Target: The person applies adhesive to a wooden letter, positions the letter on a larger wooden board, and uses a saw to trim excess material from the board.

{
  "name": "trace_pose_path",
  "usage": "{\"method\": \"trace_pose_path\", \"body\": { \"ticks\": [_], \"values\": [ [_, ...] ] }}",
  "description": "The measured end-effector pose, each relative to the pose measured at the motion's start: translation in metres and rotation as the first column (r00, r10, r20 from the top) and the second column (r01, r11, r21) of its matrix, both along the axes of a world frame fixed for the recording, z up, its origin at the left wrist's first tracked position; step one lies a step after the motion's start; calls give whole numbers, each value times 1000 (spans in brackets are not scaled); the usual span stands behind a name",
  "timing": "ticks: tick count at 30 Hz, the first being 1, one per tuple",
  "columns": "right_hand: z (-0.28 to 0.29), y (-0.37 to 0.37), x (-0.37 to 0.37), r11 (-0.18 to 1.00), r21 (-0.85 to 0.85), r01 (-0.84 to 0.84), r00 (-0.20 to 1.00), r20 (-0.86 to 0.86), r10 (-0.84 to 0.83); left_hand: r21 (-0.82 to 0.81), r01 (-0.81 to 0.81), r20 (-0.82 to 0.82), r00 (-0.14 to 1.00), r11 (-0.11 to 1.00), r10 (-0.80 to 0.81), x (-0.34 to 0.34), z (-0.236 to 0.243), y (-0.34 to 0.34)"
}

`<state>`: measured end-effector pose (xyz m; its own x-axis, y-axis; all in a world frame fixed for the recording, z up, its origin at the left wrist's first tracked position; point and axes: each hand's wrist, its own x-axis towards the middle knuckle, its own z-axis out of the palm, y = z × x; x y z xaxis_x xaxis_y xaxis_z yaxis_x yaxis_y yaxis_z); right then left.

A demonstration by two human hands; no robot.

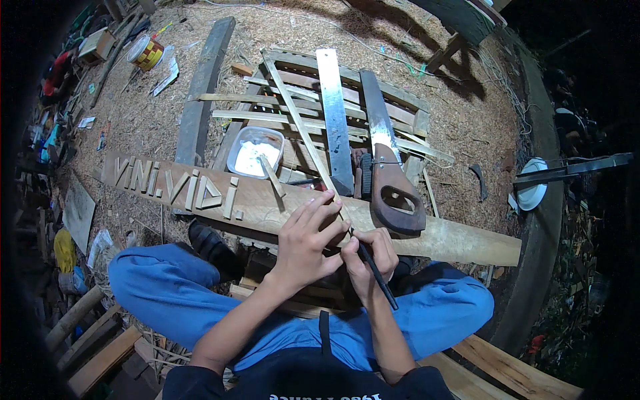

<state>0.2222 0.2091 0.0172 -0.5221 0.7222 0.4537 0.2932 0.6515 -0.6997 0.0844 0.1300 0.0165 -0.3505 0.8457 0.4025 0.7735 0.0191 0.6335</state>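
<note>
My left hand (pixel 305 247) bends its fingers over a long thin wooden strip (pixel 297 127), holding it above a wide plank (pixel 460 241). Close beside it, my right hand (pixel 370 257) grips a slender black tool (pixel 380 280) at the strip's lower end; its tip is hidden. Small wooden pieces (pixel 170 187) form letters on the plank's left part. Past my hands lie a metal straightedge (pixel 335 113) and a handsaw (pixel 397 200) with a brown handle. A white plastic tub (pixel 233 160) of white paste has a stick resting in it.
A slatted wooden frame (pixel 420 120) with loose strips sits on shavings-covered ground. A grey beam (pixel 210 73) lies left, near a yellow bucket (pixel 145 53). A white plate (pixel 533 197) and concrete edge are right, a wooden bench (pixel 453 27) top right. My crossed legs flank the hands.
</note>
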Motion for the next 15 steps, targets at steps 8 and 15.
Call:
{"method": "trace_pose_path", "body": {
  "ticks": [8, 15],
  "values": [
    [-1, -1, 0, 1000, 5, -9, 1000, -10, 9, 11, 8, -8, 1000, 1000, -8, 0, 0, 1],
    [2, -2, 0, 999, -36, 1, 1000, -1, -1, 3, 13, 7, 1000, 1000, -13, 0, 2, 1]
  ]
}}
